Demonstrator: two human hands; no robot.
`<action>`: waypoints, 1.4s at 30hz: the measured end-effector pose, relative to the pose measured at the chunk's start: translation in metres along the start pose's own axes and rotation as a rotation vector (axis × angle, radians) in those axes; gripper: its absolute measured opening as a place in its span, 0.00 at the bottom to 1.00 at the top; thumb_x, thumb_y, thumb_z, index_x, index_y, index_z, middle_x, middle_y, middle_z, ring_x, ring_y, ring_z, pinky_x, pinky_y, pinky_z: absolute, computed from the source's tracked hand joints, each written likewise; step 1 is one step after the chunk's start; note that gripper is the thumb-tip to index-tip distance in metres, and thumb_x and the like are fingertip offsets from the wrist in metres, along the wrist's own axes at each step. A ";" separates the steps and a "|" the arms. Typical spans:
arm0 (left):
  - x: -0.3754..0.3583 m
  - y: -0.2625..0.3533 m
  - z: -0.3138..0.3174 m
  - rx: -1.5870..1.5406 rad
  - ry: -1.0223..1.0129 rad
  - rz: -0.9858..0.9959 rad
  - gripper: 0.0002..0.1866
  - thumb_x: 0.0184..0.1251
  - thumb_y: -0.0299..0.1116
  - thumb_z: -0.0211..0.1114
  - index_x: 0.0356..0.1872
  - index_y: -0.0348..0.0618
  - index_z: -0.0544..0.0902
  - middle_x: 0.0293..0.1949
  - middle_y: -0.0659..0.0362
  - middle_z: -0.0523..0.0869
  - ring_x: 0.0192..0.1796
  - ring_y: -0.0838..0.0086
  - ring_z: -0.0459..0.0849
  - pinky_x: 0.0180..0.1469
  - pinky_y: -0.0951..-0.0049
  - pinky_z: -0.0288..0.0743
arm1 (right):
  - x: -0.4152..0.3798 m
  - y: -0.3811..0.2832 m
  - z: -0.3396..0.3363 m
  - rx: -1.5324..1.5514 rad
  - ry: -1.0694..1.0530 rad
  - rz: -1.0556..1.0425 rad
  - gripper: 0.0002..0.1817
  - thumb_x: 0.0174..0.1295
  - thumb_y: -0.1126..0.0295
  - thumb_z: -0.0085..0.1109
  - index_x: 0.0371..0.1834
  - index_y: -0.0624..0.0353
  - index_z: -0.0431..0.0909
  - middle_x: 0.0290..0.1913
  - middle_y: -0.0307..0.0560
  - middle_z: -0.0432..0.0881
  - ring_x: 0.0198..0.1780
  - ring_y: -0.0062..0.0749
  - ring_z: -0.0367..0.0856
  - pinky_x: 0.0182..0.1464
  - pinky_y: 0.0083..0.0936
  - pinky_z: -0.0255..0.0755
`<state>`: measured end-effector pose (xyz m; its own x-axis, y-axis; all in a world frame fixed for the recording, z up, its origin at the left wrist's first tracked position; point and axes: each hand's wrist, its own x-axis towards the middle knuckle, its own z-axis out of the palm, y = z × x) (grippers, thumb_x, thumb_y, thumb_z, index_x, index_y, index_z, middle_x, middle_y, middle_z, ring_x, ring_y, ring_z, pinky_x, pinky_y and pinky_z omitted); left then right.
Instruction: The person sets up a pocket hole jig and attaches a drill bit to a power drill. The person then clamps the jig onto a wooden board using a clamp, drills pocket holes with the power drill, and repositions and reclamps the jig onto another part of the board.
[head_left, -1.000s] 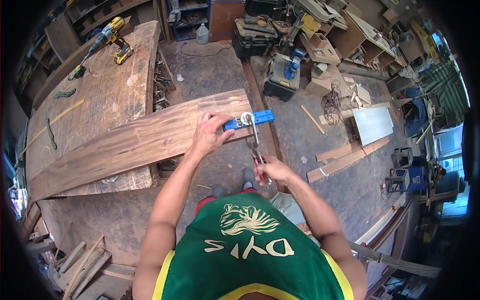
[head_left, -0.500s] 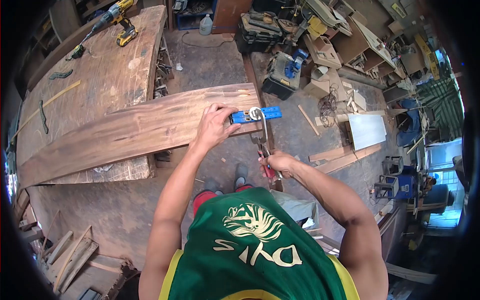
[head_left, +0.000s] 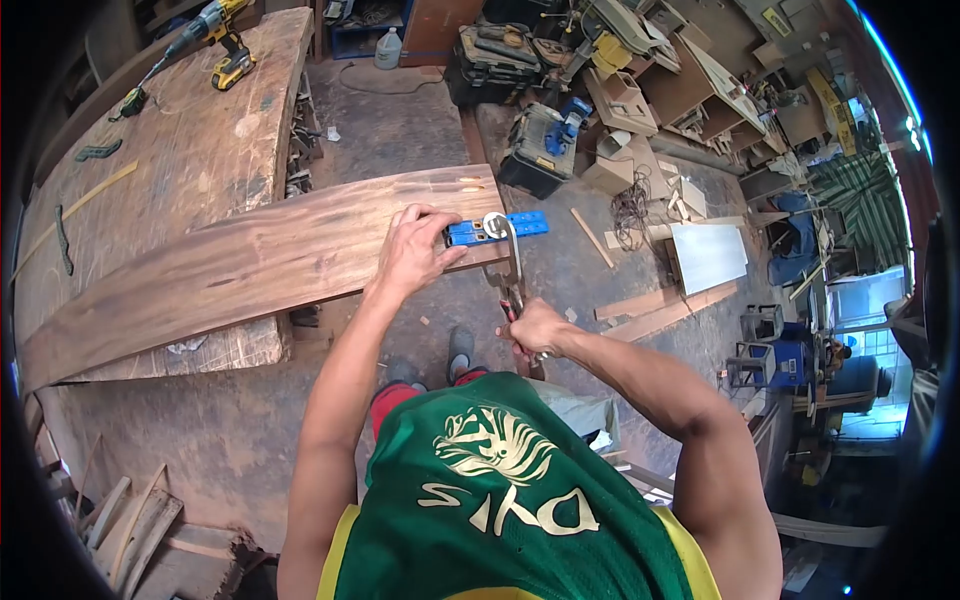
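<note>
A long brown wooden board (head_left: 270, 250) lies on the worn workbench (head_left: 235, 150) and sticks out past its edge. On the board's right end sits a blue jig (head_left: 525, 223), partly overhanging. The clamp (head_left: 514, 260) has its round white pad on the jig, and its lower jaw is mostly hidden below the board. My left hand (head_left: 411, 252) holds the jig's left end, fingertips and thumb at either side. My right hand (head_left: 535, 328) is wrapped round the clamp's handles below the board's end.
A yellow drill (head_left: 232, 66) stands at the bench's far end. A black toolbox (head_left: 538, 150) is on the floor beyond the board. A white panel (head_left: 708, 258) and wood strips lie to the right. A clear jug (head_left: 388, 48) stands farther back.
The view has shifted, so the scene appears slightly farther left. My right hand has closed more tightly round the clamp handles, which are nearer together. The jig and left hand keep their places on the board.
</note>
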<state>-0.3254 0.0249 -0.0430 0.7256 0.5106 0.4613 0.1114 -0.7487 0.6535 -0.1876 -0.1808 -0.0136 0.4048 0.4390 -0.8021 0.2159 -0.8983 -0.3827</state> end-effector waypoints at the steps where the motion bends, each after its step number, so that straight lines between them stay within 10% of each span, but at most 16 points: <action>1: 0.000 -0.001 0.000 -0.003 -0.006 0.003 0.23 0.50 0.40 0.78 0.49 0.49 0.86 0.46 0.56 0.86 0.57 0.61 0.78 0.62 0.59 0.69 | -0.003 -0.003 0.001 -0.021 0.013 0.003 0.19 0.61 0.62 0.68 0.24 0.70 0.81 0.21 0.52 0.83 0.21 0.34 0.83 0.24 0.34 0.77; 9: 0.001 0.003 0.001 -0.006 -0.041 -0.104 0.24 0.49 0.39 0.79 0.50 0.48 0.85 0.46 0.54 0.86 0.57 0.60 0.78 0.61 0.61 0.70 | 0.006 0.016 0.018 -0.035 0.265 -0.117 0.20 0.57 0.58 0.71 0.28 0.68 0.81 0.23 0.52 0.84 0.24 0.33 0.85 0.27 0.33 0.78; 19: -0.025 0.030 -0.003 0.193 0.270 -0.112 0.32 0.53 0.33 0.77 0.60 0.35 0.77 0.63 0.47 0.79 0.67 0.50 0.72 0.68 0.53 0.66 | 0.015 0.051 -0.016 0.560 -0.429 -0.287 0.40 0.64 0.50 0.67 0.70 0.63 0.63 0.49 0.46 0.82 0.44 0.26 0.82 0.48 0.26 0.77; 32: 0.011 0.084 0.077 0.132 0.554 -0.600 0.32 0.64 0.45 0.69 0.64 0.34 0.74 0.58 0.47 0.83 0.62 0.55 0.79 0.67 0.59 0.68 | 0.143 0.108 -0.189 0.134 -0.708 -0.624 0.41 0.63 0.68 0.70 0.76 0.62 0.58 0.59 0.49 0.76 0.51 0.27 0.80 0.57 0.26 0.75; 37: 0.037 0.074 0.097 0.420 0.708 -0.674 0.12 0.65 0.40 0.69 0.34 0.40 0.85 0.32 0.52 0.84 0.39 0.60 0.80 0.47 0.62 0.72 | 0.182 0.085 -0.226 -0.005 -0.633 -0.859 0.47 0.55 0.55 0.76 0.74 0.63 0.62 0.57 0.52 0.78 0.49 0.33 0.80 0.51 0.32 0.78; 42: 0.040 0.060 0.109 0.520 0.827 -0.732 0.11 0.67 0.35 0.67 0.28 0.39 0.84 0.25 0.52 0.80 0.31 0.61 0.77 0.37 0.63 0.70 | 0.197 0.016 -0.225 -0.151 -0.612 -1.077 0.46 0.52 0.55 0.78 0.73 0.61 0.65 0.55 0.52 0.81 0.48 0.34 0.81 0.51 0.34 0.78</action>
<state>-0.2159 -0.0459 -0.0506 -0.2524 0.8556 0.4519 0.7088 -0.1544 0.6883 0.0959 -0.1048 -0.0751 -0.5121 0.8327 -0.2106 0.2964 -0.0587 -0.9533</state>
